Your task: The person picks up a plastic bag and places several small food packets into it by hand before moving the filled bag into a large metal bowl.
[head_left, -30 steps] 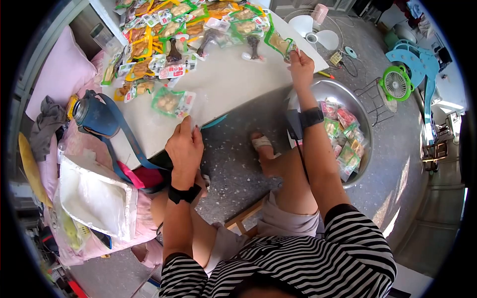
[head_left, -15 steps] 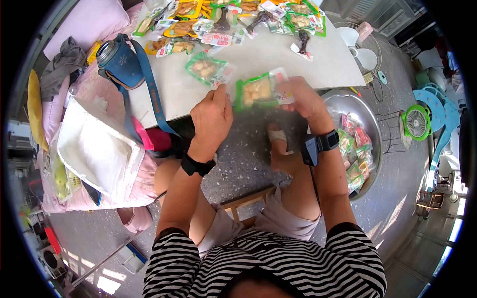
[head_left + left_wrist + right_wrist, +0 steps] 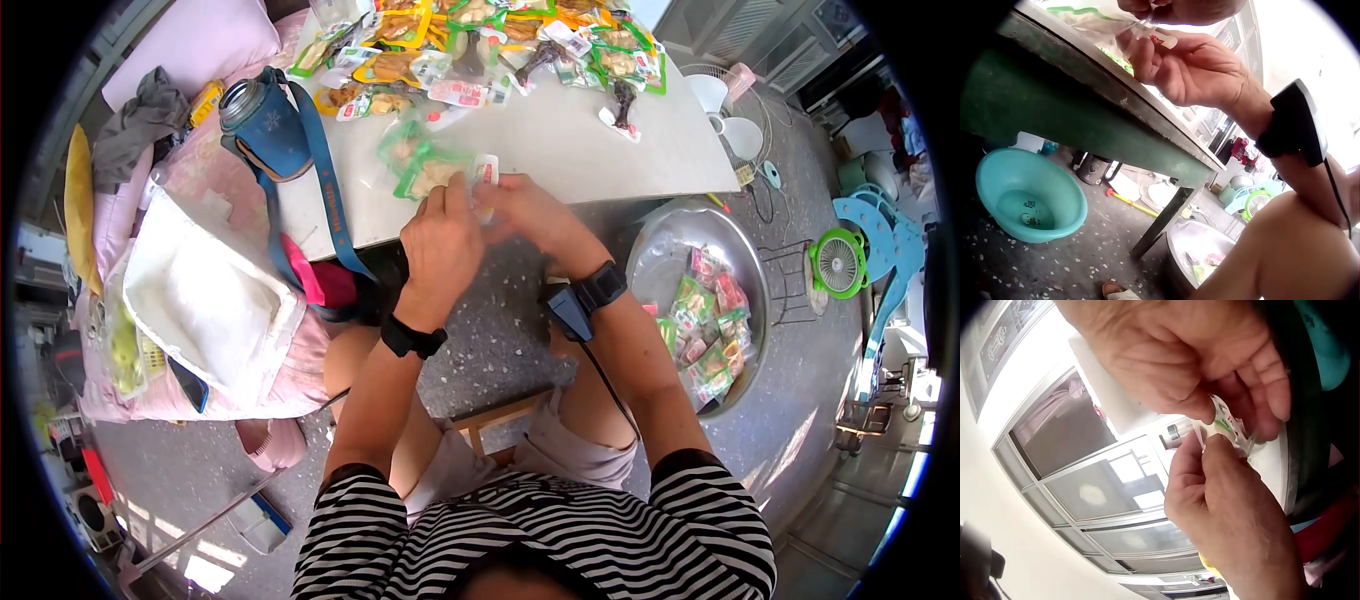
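Observation:
My left hand (image 3: 445,250) pinches the end of clear, green-edged food packets just over the table's front edge. Two overlap there: one packet (image 3: 402,145) behind, and another packet (image 3: 432,176) in front with pale pieces inside; both are blurred. My right hand (image 3: 535,215) meets the left at their white printed end (image 3: 485,172). The right wrist view shows the left thumb and finger pinching the printed plastic (image 3: 1222,424), with right fingers curled about it. In the left wrist view the right hand (image 3: 1200,72) holds the plastic's corner, below the left hand (image 3: 1185,9).
Several food packets (image 3: 460,92) cover the back of the white table (image 3: 560,150). A metal basin (image 3: 755,290) with more packets stands on the floor at right. A blue bottle (image 3: 265,130) with a strap is at left, near a white foam box (image 3: 210,300). A teal basin (image 3: 1029,194) sits under the table.
My right hand brought a green-edged packet from the table's right side leftward to the left hand. The two packets now overlap, and the hands have come together.

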`<state>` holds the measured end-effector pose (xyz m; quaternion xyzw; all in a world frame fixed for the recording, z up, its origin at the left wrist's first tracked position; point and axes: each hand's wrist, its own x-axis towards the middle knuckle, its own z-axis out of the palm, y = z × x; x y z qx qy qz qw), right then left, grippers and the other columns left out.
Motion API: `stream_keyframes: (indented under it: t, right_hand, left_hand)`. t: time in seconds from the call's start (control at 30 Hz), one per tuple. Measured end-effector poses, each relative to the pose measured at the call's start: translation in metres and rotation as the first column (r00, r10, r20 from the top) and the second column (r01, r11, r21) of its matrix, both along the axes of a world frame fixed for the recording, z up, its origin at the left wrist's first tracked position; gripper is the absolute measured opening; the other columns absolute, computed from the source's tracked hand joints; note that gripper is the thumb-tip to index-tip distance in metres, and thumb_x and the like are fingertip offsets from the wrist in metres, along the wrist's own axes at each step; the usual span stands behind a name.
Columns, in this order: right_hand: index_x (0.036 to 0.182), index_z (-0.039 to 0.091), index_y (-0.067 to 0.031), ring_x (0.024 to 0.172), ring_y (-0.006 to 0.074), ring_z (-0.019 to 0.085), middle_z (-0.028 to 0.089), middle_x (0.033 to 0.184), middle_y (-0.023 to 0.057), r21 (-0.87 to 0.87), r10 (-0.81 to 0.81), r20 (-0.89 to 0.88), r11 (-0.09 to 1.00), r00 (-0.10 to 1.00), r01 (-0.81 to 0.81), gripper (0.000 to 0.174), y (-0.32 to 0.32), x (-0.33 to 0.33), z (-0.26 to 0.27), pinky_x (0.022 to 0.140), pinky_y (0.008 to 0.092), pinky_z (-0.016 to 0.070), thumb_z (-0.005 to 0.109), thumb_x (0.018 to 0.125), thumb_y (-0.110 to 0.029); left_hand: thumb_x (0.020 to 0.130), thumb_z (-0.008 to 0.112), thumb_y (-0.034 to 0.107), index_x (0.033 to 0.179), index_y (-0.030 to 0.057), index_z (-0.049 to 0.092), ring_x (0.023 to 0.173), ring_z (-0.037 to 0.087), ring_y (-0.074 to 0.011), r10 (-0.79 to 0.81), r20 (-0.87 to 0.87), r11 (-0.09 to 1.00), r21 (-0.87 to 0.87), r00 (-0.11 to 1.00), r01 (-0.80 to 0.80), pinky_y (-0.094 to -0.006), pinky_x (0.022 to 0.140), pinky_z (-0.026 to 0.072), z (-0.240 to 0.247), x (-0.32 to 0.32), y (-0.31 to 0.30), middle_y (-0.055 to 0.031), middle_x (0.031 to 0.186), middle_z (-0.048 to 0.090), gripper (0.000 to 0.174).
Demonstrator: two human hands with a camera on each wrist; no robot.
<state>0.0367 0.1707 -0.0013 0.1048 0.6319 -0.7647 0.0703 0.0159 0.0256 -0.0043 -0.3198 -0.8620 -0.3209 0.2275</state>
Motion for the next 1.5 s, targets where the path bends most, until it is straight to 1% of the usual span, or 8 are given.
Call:
stream_keyframes:
  t: [0.2, 0.4, 0.6, 0.7, 0.9, 1.13, 1.3, 1.5]
  right_hand:
    - [0.089, 0.067, 0.0012, 0.063, 0.0102, 0.058, 0.064, 0.075, 0.0038, 0.558, -0.081, -0.179, 0.812, 0.981, 0.169, 0.02, 0.022, -0.002, 0.005, 0.054, 0.0254, 0.0465, 0.062, 0.087, -0.018]
    - [0.084, 0.066, 0.0029, 0.062, 0.0062, 0.053, 0.062, 0.071, 0.0007, 0.105, 0.016, -0.209, 0.994, 0.978, 0.006, 0.013, 0.007, -0.002, 0.021, 0.052, 0.0242, 0.043, 0.063, 0.083, -0.009]
    - [0.094, 0.067, 0.0016, 0.056, 0.0076, 0.053, 0.06, 0.07, -0.0012, 0.412, 0.023, -0.143, 0.91, 0.989, 0.038, 0.015, -0.003, -0.016, 0.0, 0.048, 0.0226, 0.0411, 0.06, 0.085, -0.007]
    - [0.097, 0.067, -0.0001, 0.051, 0.0089, 0.053, 0.06, 0.069, -0.0011, 0.002, 0.004, -0.157, 1.0, 0.988, -0.003, 0.016, 0.0, -0.021, -0.012, 0.047, 0.0236, 0.0411, 0.058, 0.085, -0.006]
    - [0.102, 0.065, 0.0015, 0.066, 0.0104, 0.059, 0.064, 0.079, 0.0021, -0.087, -0.099, -0.311, 0.993, 0.945, 0.076, 0.02, -0.029, -0.029, -0.03, 0.055, 0.0242, 0.0451, 0.055, 0.086, -0.007]
    - [0.103, 0.065, 0.0024, 0.075, 0.0136, 0.064, 0.067, 0.086, 0.0078, 0.157, 0.165, -0.12, 0.977, 0.979, -0.145, 0.023, -0.01, -0.014, 0.017, 0.061, 0.025, 0.0505, 0.057, 0.088, -0.013]
    - [0.109, 0.065, -0.0006, 0.075, 0.0105, 0.059, 0.068, 0.093, 0.0069, 0.504, -0.129, -0.077, 0.851, 0.989, 0.15, 0.033, 0.033, -0.017, 0.032, 0.06, 0.0247, 0.0482, 0.058, 0.089, -0.026]
    - [0.108, 0.064, -0.0023, 0.072, 0.0105, 0.057, 0.064, 0.088, 0.0036, 0.312, -0.057, -0.142, 0.945, 0.988, 0.099, 0.035, -0.007, -0.084, 0.014, 0.058, 0.0266, 0.048, 0.061, 0.089, -0.032]
  left_hand:
    - [0.079, 0.057, 0.006, 0.117, 0.0011, 0.055, 0.07, 0.062, -0.0367, 0.067, 0.118, 0.992, -0.116, 0.991, -0.053, -0.0451, 0.059, 0.0502, 0.005, 0.0, -0.004, -0.018, 0.085, 0.061, 0.038]
    - [0.079, 0.057, 0.005, 0.114, -0.0026, 0.055, 0.068, 0.063, -0.0362, 0.061, 0.022, 0.997, -0.047, 0.998, -0.06, -0.0441, 0.059, 0.0503, 0.003, -0.001, -0.006, -0.018, 0.084, 0.062, 0.036]
    - [0.08, 0.056, 0.004, 0.114, -0.0023, 0.056, 0.068, 0.062, -0.0359, 0.025, 0.017, 0.999, -0.04, 1.0, -0.024, -0.0429, 0.058, 0.05, 0.004, 0.001, -0.006, -0.0174, 0.084, 0.061, 0.035]
    - [0.079, 0.056, 0.003, 0.115, -0.0013, 0.057, 0.067, 0.062, -0.0359, 0.031, 0.037, 0.999, -0.019, 0.999, -0.03, -0.0428, 0.058, 0.0499, 0.004, -0.002, -0.006, -0.017, 0.085, 0.061, 0.037]
    - [0.075, 0.057, 0.001, 0.113, -0.0014, 0.057, 0.071, 0.064, -0.035, -0.067, -0.089, 0.996, 0.056, 0.994, 0.072, -0.0427, 0.058, 0.0506, -0.001, 0.006, -0.002, -0.018, 0.086, 0.063, 0.038]
    - [0.075, 0.057, 0.003, 0.116, -0.002, 0.057, 0.07, 0.064, -0.0371, 0.087, 0.159, 0.994, -0.081, 0.983, -0.075, -0.045, 0.061, 0.0513, 0.01, -0.007, -0.02, -0.0207, 0.082, 0.065, 0.041]
    - [0.077, 0.056, 0.005, 0.104, -0.006, 0.06, 0.065, 0.066, -0.0373, 0.16, 0.289, 0.949, -0.308, 0.944, -0.067, -0.0456, 0.059, 0.0527, 0.005, -0.013, -0.024, -0.0216, 0.072, 0.065, 0.03]
    - [0.076, 0.056, 0.005, 0.084, -0.0044, 0.061, 0.066, 0.067, -0.0369, 0.189, 0.287, 0.948, -0.304, 0.939, -0.098, -0.0445, 0.06, 0.0538, 0.012, -0.015, -0.03, -0.0219, 0.071, 0.065, 0.014]
